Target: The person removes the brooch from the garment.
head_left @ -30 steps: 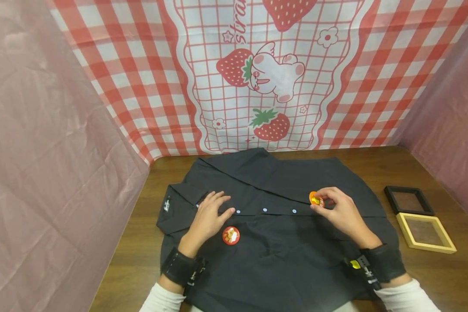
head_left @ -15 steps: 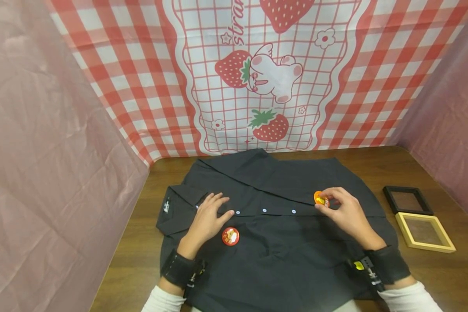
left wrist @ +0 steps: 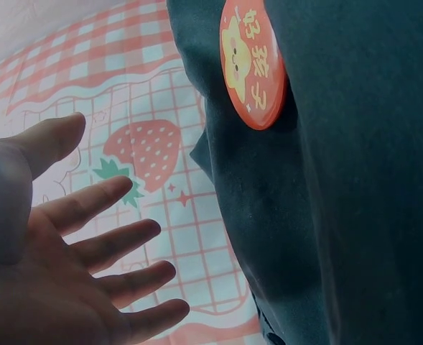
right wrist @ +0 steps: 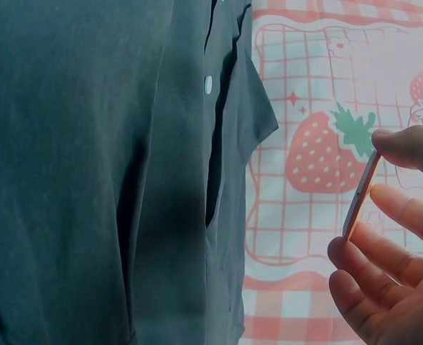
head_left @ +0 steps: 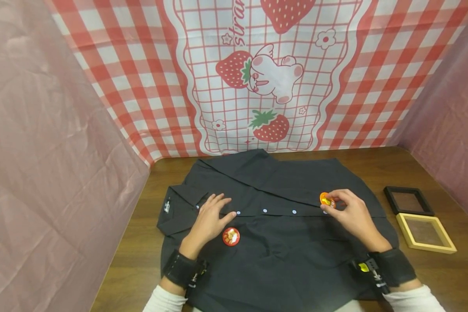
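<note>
A dark button-up shirt (head_left: 281,251) lies spread on the wooden table, collar to the left. My right hand (head_left: 352,212) pinches a round orange pin badge (head_left: 326,199) between thumb and fingers, over the button placket. Edge-on, that badge (right wrist: 360,198) shows thin in the right wrist view. Fingers spread, my left hand (head_left: 210,219) hovers over the collar end and holds nothing. Just right of it, on the shirt front, sits a round red badge (head_left: 231,236); the left wrist view gives its yellow star and lettering (left wrist: 251,65).
Two square frames, one black (head_left: 408,200) and one pale yellow (head_left: 426,232), lie on the wooden table (head_left: 448,273) to the right. A red-checked strawberry cloth (head_left: 140,86) hangs behind, with pink cloth (head_left: 54,164) at both sides.
My right hand has moved a little to the right along the placket with the orange badge. My left hand and the red badge have stayed nearly in place.
</note>
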A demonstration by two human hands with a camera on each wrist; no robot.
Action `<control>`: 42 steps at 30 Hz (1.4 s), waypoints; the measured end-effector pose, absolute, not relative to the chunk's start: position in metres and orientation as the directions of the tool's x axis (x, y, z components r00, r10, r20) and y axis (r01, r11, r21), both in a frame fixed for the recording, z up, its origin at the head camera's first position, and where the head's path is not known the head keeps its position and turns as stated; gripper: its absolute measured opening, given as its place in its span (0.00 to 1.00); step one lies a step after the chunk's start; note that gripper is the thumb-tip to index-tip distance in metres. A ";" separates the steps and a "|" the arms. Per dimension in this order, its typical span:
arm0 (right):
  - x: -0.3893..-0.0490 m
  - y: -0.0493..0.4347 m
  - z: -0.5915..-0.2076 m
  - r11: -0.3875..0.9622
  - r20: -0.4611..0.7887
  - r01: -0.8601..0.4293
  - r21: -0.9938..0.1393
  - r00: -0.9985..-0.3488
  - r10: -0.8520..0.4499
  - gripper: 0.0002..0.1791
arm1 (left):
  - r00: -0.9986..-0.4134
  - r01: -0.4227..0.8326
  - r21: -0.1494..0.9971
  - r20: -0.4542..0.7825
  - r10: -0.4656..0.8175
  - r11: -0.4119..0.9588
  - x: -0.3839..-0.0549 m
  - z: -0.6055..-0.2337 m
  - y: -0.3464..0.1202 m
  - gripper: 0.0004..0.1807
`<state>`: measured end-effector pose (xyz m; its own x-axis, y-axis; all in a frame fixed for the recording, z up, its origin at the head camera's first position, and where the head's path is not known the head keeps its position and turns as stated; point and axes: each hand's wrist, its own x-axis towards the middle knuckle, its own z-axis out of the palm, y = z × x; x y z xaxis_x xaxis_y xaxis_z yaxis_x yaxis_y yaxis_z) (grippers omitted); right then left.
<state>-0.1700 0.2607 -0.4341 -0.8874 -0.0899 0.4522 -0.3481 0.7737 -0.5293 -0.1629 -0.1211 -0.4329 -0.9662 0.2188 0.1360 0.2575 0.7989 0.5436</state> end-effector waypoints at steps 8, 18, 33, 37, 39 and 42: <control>-0.168 0.267 -0.434 0.774 0.439 -0.317 -0.548 -0.897 -0.057 0.17 | -0.968 0.248 0.559 0.113 0.223 0.791 -0.162 -0.435 -0.120 0.27; -0.164 0.274 -0.435 0.784 0.429 -0.291 -0.549 -0.903 -0.035 0.17 | -0.969 0.236 0.557 0.071 0.238 0.796 -0.161 -0.434 -0.121 0.29; -0.164 0.286 -0.431 0.800 0.424 -0.256 -0.542 -0.906 -0.003 0.18 | -0.969 0.234 0.556 0.060 0.242 0.798 -0.158 -0.433 -0.122 0.31; -0.163 0.291 -0.430 0.807 0.423 -0.241 -0.540 -0.906 0.012 0.18 | -0.968 0.235 0.540 0.056 0.244 0.809 -0.158 -0.435 -0.123 0.31; -0.162 0.293 -0.431 0.809 0.421 -0.236 -0.538 -0.907 0.015 0.18 | -0.970 0.229 0.536 0.051 0.240 0.813 -0.157 -0.435 -0.123 0.31; -0.162 0.297 -0.433 0.806 0.419 -0.241 -0.541 -0.908 0.010 0.18 | -0.972 0.221 0.537 0.049 0.231 0.814 -0.156 -0.434 -0.124 0.31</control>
